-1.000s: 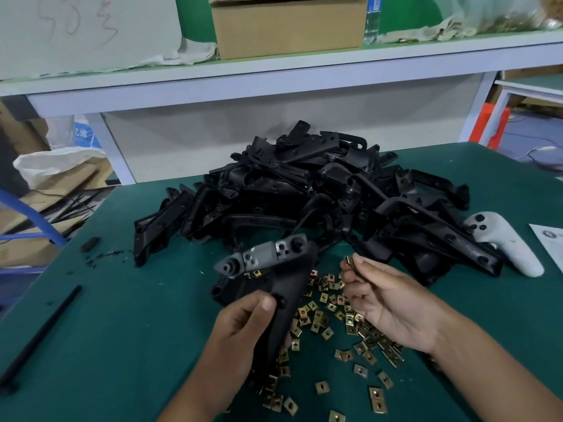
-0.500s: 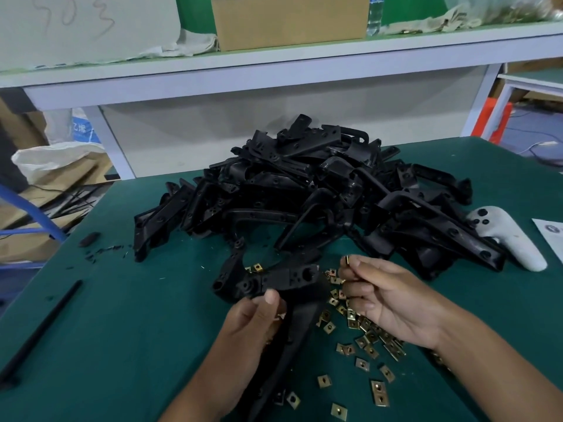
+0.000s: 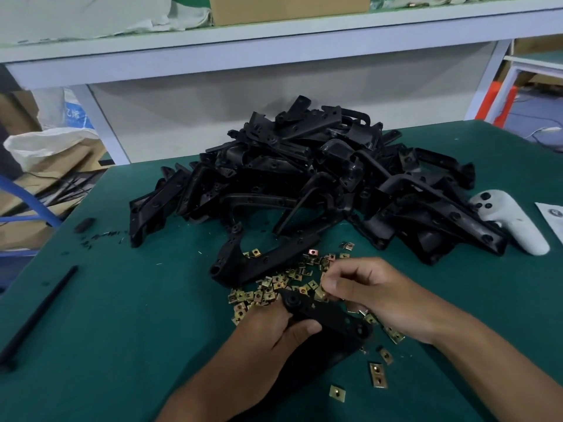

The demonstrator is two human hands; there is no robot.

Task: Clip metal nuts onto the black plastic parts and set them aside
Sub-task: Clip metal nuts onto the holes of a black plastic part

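Head view looks down on a green counter (image 3: pixel 100 330) where the left hand (image 3: pixel 268 333) grips a black plastic part (image 3: pixel 327 318), thumb curled over its near edge, holding it just above the scattered clip nuts (image 3: pixel 274 287). The right hand (image 3: pixel 380 293) has its grip closed in a pinch: thumb and forefinger are clamped on a clip nut (image 3: pixel 322 293) right at the far edge of the held part, though the nut itself is mostly hidden by the fingertips.

Another black part (image 3: pixel 259 263) lies flat on the counter just beyond the nuts, and a large heap of black plastic parts (image 3: pixel 320 178) fills the far middle. A white controller (image 3: pixel 515 220) sits to the right of the heap, a black rod (image 3: pixel 39 315) lies at the near left.

Judging from this, the nut is about to be pushed onto the part's edge. It could go on skewed, so its hole misses the hole in the plastic, if the pinch lets it twist. It could also spring from the fingers and drop among the loose ones. The left hand's hold looks shallow, so a hard push may rock the part.
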